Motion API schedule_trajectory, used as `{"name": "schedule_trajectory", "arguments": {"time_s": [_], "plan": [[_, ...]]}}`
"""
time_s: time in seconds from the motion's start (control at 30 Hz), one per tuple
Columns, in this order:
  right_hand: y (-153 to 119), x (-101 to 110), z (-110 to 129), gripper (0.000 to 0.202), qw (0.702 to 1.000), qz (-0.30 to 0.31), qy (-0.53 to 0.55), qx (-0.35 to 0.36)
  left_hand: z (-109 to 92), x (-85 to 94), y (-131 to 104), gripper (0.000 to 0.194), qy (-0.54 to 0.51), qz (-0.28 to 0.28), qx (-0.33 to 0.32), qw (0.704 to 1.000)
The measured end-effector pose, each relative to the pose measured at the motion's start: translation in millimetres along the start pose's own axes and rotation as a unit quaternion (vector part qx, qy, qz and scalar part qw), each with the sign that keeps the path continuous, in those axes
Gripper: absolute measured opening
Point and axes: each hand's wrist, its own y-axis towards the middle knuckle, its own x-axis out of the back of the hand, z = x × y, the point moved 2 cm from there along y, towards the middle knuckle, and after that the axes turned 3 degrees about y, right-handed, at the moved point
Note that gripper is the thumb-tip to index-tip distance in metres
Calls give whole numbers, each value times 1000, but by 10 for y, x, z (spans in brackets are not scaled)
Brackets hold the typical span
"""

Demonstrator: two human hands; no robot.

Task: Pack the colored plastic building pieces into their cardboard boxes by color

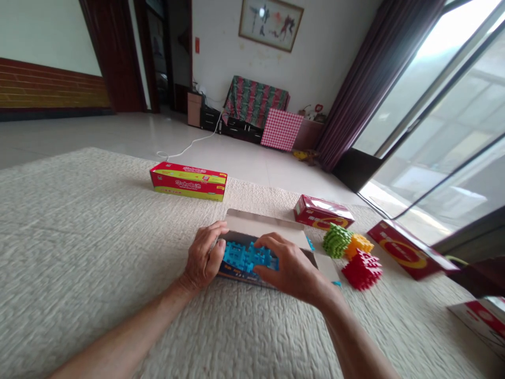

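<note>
An open cardboard box (265, 225) lies on the pale textured cover in front of me, its lid flap raised on the far side. Blue interlocking plastic blocks (236, 255) lie inside it. At the box's left end, my left hand (204, 253) is closed around the edge, thumb along the inner side. My right hand (294, 266) reaches in from the right, with thumb and fingers curved around some of the blue blocks. Its palm hides part of the box. Small bits of blue show at the box's right end.
Right of the box sit green (337, 241), yellow (359, 246) and red (362, 270) block clusters. Dark red boxes stand behind (323, 212) and farther right (412, 250). A red-and-yellow box (188, 181) is at the far left. A white-and-red carton (483, 318) lies at the right edge.
</note>
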Motion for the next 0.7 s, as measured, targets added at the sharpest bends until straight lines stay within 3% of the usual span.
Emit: {"name": "schedule_trajectory", "arguments": {"time_s": [0.2,0.4,0.53,0.7], "plan": [[-22,73,26,34,1000,-18,-5,7,-10,2,-4,26,0,1,4,1000],[-94,335,-36,25,998,-57,-19,16,-7,2,-2,26,-4,2,3,1000],[-165,611,-342,23,992,-124,-28,-19,16,-3,-16,27,-12,9,6,1000],[-261,789,-957,23,982,-167,-8,-86,57,-6,-43,28,-11,21,9,1000]]}}
